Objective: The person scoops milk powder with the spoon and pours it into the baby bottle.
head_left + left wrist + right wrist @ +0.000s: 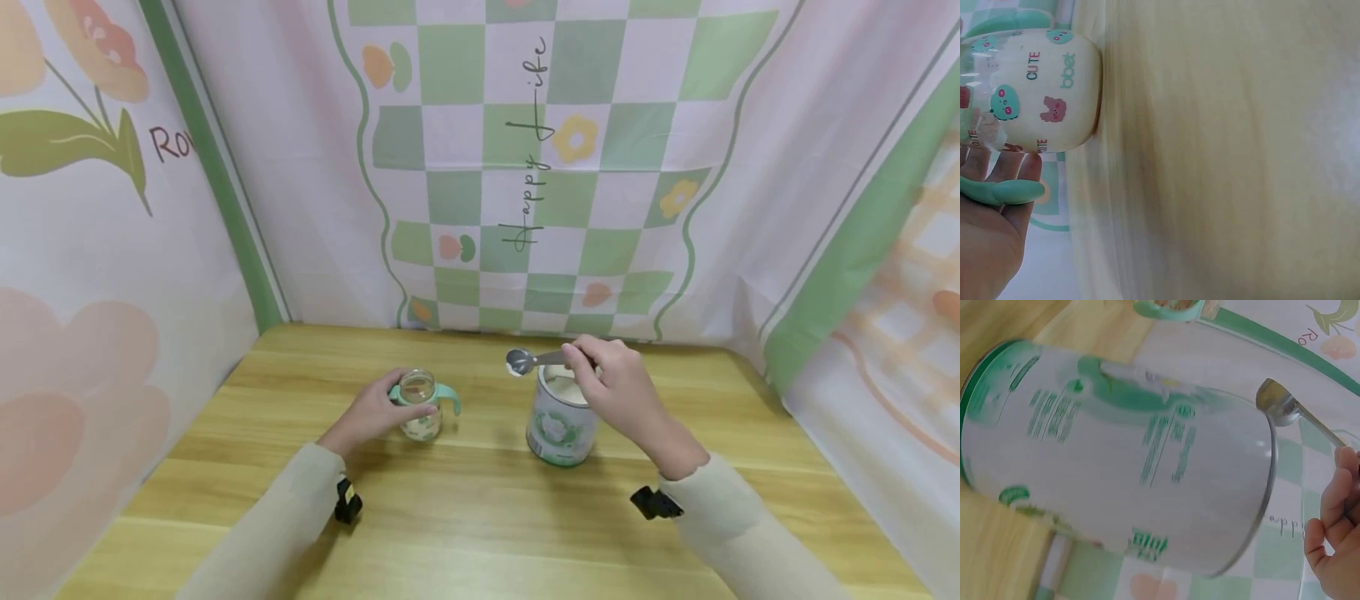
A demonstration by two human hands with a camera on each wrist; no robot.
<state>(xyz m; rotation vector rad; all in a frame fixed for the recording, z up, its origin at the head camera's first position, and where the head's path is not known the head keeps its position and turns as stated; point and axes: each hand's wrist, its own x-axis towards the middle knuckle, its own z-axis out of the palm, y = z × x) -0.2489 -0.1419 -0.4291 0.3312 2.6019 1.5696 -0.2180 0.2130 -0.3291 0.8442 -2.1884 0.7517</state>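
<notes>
My left hand (375, 411) holds a baby bottle (422, 428) with green handles and an open top, its thumb across the front. In the left wrist view, the clear bottle (1047, 94) has cartoon prints and pale contents, and the fingers go behind it near one green handle (1007, 192). My right hand (621, 392) grips the handle of a metal scoop (519, 362) above an open milk powder can (558, 437). Pale powder (566, 389) shows inside the can. From the right wrist, the bowl of the scoop (1277, 403) appears by the can's rim.
Both things stand on a wooden table (465, 517), the bottle left of the can. Printed cloth (315, 208) hangs behind the table and along both sides. A small black device (347, 502) sits at the left cuff and another (655, 503) at the right.
</notes>
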